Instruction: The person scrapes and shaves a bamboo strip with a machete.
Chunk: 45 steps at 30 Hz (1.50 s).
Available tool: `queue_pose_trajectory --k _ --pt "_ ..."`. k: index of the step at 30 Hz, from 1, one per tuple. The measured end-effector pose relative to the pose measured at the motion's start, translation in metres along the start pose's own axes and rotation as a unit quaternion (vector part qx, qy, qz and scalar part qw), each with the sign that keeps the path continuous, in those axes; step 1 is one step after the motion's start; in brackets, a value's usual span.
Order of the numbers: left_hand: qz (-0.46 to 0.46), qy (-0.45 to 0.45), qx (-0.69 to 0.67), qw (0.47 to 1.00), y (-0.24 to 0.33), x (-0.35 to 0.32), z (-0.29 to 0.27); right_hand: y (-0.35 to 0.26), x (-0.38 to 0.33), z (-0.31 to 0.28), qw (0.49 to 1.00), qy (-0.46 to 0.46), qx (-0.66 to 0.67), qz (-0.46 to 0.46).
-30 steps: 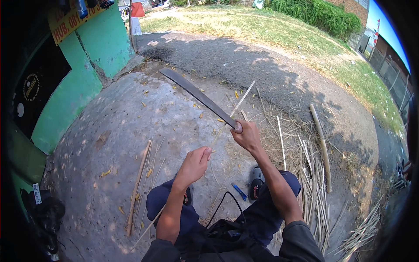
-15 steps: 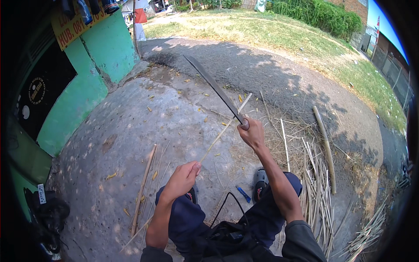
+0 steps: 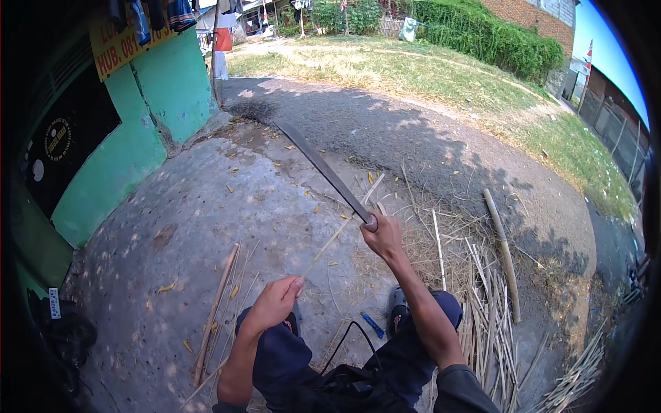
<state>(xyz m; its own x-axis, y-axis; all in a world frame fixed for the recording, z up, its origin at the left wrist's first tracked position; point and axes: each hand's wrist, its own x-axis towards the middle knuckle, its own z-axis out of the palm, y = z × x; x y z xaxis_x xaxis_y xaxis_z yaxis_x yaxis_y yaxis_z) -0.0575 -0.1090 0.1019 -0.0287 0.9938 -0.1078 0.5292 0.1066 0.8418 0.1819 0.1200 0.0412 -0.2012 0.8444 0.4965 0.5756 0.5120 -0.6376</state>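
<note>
My left hand (image 3: 277, 301) is closed around the near end of a thin, pale bamboo strip (image 3: 323, 252), in front of my left knee. The strip slants away to the upper right, where the machete crosses it; pale split ends (image 3: 375, 184) show beyond the blade. My right hand (image 3: 384, 236) is wrapped around the handle of the machete (image 3: 322, 167). Its long dark blade points up and to the left, against or very near the strip; whether they touch is hard to make out.
A pile of bamboo strips (image 3: 490, 323) lies right of my leg, beside a bamboo pole (image 3: 504, 255). More strips (image 3: 578, 372) lie farther right. On the left is a bamboo piece (image 3: 217, 313). A blue cutter knife (image 3: 372, 325) lies between my feet. A green wall (image 3: 103, 186) stands left.
The whole view has shifted slightly. My right hand and the machete have come a little nearer along the strip, with the blade tip lower. Both hands keep their hold.
</note>
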Motion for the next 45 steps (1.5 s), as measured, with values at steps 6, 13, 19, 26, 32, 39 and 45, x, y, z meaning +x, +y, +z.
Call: queue_pose_trajectory --k 6,13,19,26,32,39,45 --pt "0.042 0.021 0.013 0.999 0.006 -0.023 -0.01 0.008 0.018 -0.016 1.0 -0.005 -0.028 0.0" --pt "0.012 0.037 0.056 0.998 0.0 -0.027 -0.014 0.0 -0.012 0.018 0.998 -0.053 -0.006 -0.03" --pt "0.02 0.041 0.067 0.997 -0.01 -0.059 -0.034 0.04 0.021 -0.001 0.999 -0.018 -0.039 0.009" --pt "-0.031 0.147 0.189 0.97 -0.035 -0.046 -0.052 0.065 0.03 0.001 0.992 -0.019 0.052 0.11" --pt "0.014 0.205 0.289 0.935 -0.024 0.043 -0.029 0.011 0.006 -0.012 0.953 -0.102 0.22 0.183" --pt "0.077 0.177 0.158 0.968 -0.002 0.086 0.019 -0.017 -0.025 -0.004 0.99 -0.126 0.057 -0.001" --pt "0.066 0.17 0.241 0.953 0.032 0.067 0.03 -0.036 -0.037 0.0 0.993 -0.089 0.013 -0.078"
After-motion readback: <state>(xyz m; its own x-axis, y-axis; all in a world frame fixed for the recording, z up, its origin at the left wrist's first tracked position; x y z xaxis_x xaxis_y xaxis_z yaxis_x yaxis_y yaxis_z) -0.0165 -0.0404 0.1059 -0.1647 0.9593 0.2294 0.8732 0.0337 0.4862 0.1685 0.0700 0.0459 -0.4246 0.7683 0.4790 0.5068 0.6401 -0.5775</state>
